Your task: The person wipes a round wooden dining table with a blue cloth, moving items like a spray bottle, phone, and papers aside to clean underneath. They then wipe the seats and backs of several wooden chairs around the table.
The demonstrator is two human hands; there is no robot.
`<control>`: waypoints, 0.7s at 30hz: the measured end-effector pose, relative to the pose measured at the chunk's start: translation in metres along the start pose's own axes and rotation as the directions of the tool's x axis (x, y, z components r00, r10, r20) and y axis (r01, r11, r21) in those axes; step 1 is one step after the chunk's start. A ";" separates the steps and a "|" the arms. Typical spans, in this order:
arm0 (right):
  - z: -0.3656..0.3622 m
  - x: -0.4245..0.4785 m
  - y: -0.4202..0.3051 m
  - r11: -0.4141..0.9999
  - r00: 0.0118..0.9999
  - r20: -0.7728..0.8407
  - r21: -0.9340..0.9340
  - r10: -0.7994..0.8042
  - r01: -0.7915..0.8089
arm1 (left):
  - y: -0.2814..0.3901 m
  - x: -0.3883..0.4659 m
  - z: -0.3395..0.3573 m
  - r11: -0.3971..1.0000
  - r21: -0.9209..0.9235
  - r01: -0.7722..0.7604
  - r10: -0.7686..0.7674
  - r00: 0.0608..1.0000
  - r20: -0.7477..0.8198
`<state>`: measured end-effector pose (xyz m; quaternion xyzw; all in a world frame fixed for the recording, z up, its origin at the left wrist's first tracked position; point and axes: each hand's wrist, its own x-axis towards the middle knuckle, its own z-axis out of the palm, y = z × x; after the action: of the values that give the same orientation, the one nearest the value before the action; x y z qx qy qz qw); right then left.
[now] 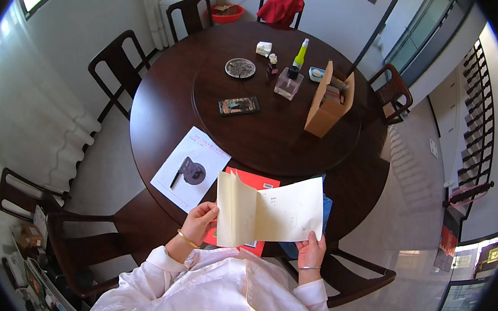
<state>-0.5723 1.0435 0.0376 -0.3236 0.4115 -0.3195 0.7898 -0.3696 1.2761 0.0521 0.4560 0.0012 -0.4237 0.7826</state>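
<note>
An open booklet with cream pages is held up near the edge of a round dark wooden table. My left hand grips its left side, where several leaves stand raised. At the lower right corner, my right hand pinches the page between thumb and fingers. Faint marks show on the right-hand page. Partly hidden beneath the booklet lies a red booklet or folder, with blue cloth beside it. To the left, a lined paper sheet bears a black pen and a dark round-based object.
On the raised turntable stand a smartphone, a round patterned dish, a clear square bottle, a yellow-green bottle and an open cardboard box. Wooden chairs surround the table, one close at my right.
</note>
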 end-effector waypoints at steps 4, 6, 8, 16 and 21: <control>-0.022 0.008 0.010 0.998 0.996 -0.073 -0.032 0.046 -0.049 | 0.014 -0.008 0.010 0.998 -0.033 -0.046 0.049 0.995 0.083; -0.034 0.013 0.018 0.995 0.992 -0.091 -0.051 0.083 -0.088 | 0.017 -0.009 0.014 0.997 -0.046 -0.067 0.071 0.993 0.093; -0.039 0.019 0.026 0.985 0.986 -0.087 -0.088 0.143 -0.151 | 0.020 -0.008 0.019 0.995 -0.048 -0.085 0.089 0.993 0.072; -0.049 0.049 0.094 0.892 0.931 -0.043 -0.271 0.363 -0.360 | -0.026 0.015 0.041 0.925 0.379 -0.001 -0.029 0.997 0.074; -0.073 0.060 0.091 0.849 0.887 -0.095 -0.261 0.451 -0.460 | -0.108 0.028 -0.048 0.424 0.902 0.085 0.330 0.913 -0.241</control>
<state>-0.5857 1.0323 -0.0932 -0.3191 0.5286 -0.0674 0.7837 -0.4050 1.2680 -0.0639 0.8730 -0.1053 -0.2011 0.4316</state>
